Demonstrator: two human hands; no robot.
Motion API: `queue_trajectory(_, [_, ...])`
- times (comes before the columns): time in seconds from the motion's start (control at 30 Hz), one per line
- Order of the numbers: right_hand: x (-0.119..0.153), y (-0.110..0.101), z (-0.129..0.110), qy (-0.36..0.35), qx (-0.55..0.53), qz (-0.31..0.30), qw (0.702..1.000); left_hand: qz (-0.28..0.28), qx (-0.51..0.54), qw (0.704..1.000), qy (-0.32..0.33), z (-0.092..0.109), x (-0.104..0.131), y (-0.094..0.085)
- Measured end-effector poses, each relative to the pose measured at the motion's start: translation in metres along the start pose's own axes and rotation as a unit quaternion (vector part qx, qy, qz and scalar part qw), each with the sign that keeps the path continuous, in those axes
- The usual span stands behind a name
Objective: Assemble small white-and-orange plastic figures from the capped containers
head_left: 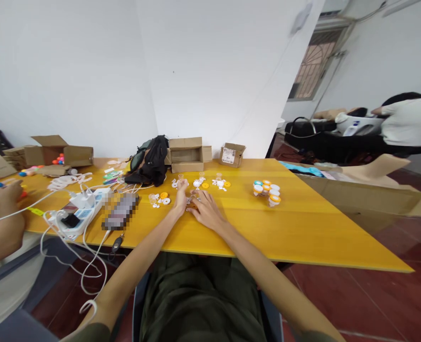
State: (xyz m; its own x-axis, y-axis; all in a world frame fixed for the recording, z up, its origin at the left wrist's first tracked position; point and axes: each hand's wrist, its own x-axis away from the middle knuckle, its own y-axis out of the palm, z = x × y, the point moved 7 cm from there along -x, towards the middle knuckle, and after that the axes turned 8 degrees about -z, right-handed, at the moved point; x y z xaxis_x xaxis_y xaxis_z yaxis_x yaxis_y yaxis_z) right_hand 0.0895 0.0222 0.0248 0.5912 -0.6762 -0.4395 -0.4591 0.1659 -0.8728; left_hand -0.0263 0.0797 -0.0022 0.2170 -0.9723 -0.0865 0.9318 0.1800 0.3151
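My left hand [181,195] rests on its edge on the yellow table [303,232], fingers closed around something I cannot make out. Close beside it, my right hand [207,209] is held low with fingers stretched and thumb apart, over small pieces that it partly hides. Behind the hands lie several groups of small white parts [197,183] with orange lids [205,185] and clear cups [219,176]. Another group, with an orange ring [163,195] and a white disc [166,201], lies left of my left hand. To the right stands a cluster of capped cups [266,188], lids orange, white and teal.
A power strip [85,211] with white cables and a phone [121,211] lie at left. Along the wall stand a black bag [149,161], an open carton [187,159] and a smaller box [232,155]. Another person's hand [9,197] is at far left; a person [409,118] is at right.
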Motion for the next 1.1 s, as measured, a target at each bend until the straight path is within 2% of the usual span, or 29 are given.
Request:
queue_trajectory(0.17, [-0.001, 0.002, 0.003, 0.011, 0.005, 0.003, 1.000, -0.009, -0.001, 1.000, 0.015, 0.002, 0.000, 0.001])
queue_trajectory(0.3, [-0.001, 0.001, 0.004, 0.017, -0.002, -0.001, 1.000, -0.026, 0.002, 1.000, -0.002, -0.003, 0.001, 0.005])
queue_trajectory(0.67, [-0.001, 0.003, 0.004, 0.030, 0.003, -0.035, 0.999, -0.012, 0.025, 0.999, 0.017, -0.002, -0.004, 0.004])
queue_trajectory(0.8, [-0.001, 0.002, 0.003, 0.029, 0.003, -0.019, 0.999, -0.012, 0.013, 0.999, 0.030, 0.002, -0.003, 0.004])
queue_trajectory(0.93, [0.000, 0.001, 0.007, 0.056, 0.006, -0.002, 0.998, -0.007, 0.013, 1.000, 0.025, 0.004, -0.002, 0.004])
queue_trajectory(1.1, [0.000, 0.003, 0.008, 0.067, 0.007, -0.007, 0.998, -0.005, 0.021, 0.999, 0.023, 0.006, -0.002, 0.003])
